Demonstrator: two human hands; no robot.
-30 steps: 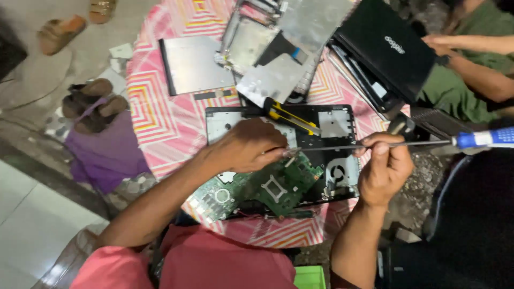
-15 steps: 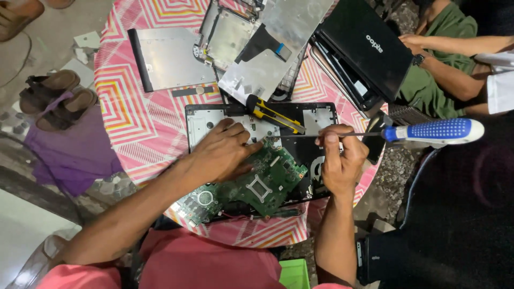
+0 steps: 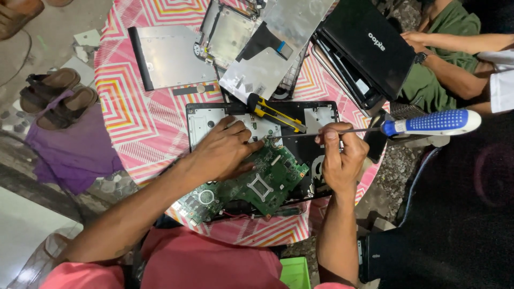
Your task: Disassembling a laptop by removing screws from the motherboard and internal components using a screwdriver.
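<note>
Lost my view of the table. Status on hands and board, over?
Left hand flat on green circuit board. Right hand pinching screwdriver shaft, tip at board. Yellow knife lies just beyond.

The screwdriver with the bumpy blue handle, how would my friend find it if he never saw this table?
Start at the round table with the pink zigzag cloth and find the opened black laptop base near its front edge. Above it, the right hand pinches a thin metal shaft whose tip reaches the green circuit board. That is the screwdriver: its dotted blue-and-white handle juts past the table's right edge, unlike the small yellow-and-black tool lying nearby.
</note>
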